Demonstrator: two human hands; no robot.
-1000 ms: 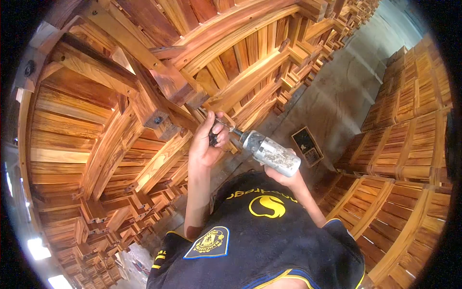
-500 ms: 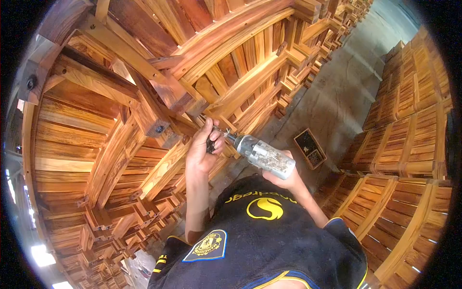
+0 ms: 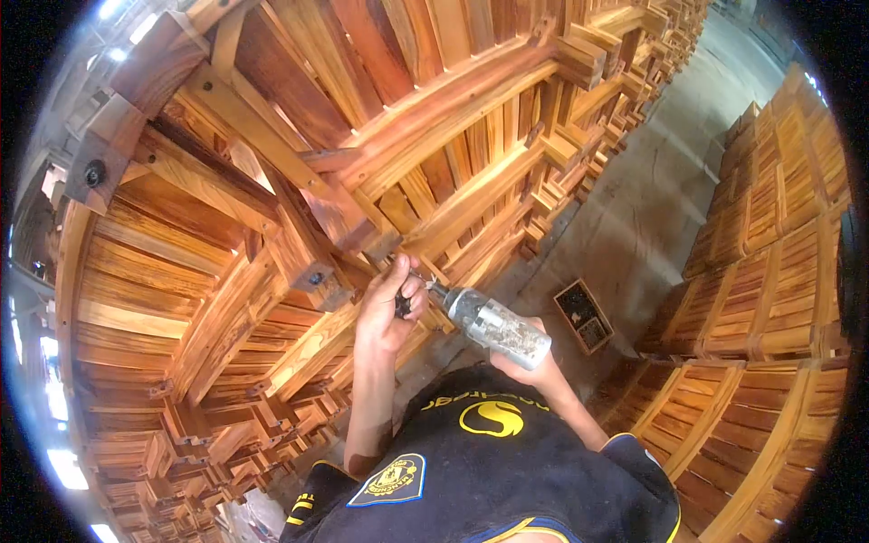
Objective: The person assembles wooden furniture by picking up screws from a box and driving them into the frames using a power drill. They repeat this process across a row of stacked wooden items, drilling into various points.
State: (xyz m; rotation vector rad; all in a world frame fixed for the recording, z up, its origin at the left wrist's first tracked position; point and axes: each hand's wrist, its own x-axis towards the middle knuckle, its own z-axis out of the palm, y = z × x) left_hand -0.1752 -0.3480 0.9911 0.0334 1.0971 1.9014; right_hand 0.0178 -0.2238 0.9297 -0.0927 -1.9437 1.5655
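My right hand (image 3: 525, 355) is wrapped round a power drill (image 3: 500, 328) with a scuffed, pale grey body, mostly hiding its handle. The drill's dark nose points left toward my left hand (image 3: 384, 312). That hand is closed, with small dark pieces (image 3: 402, 305) in its curled fingers, too small to name. Thumb and forefinger pinch near the drill's tip, beside the end of a wooden leg (image 3: 376, 242). Another wooden leg (image 3: 317, 276), with a dark round foot on its end, stands just left of the hand.
Stacked wooden furniture with slatted panels (image 3: 145, 312) fills the left and top. More slatted pieces (image 3: 765, 281) line the right side. On the concrete floor (image 3: 652, 190) between them lies an open box (image 3: 584, 317) holding small dark parts.
The view has shifted, so the furniture and floor box appear slightly lower. Both hands keep nearly the same pose, with the drill still pointing at my left hand.
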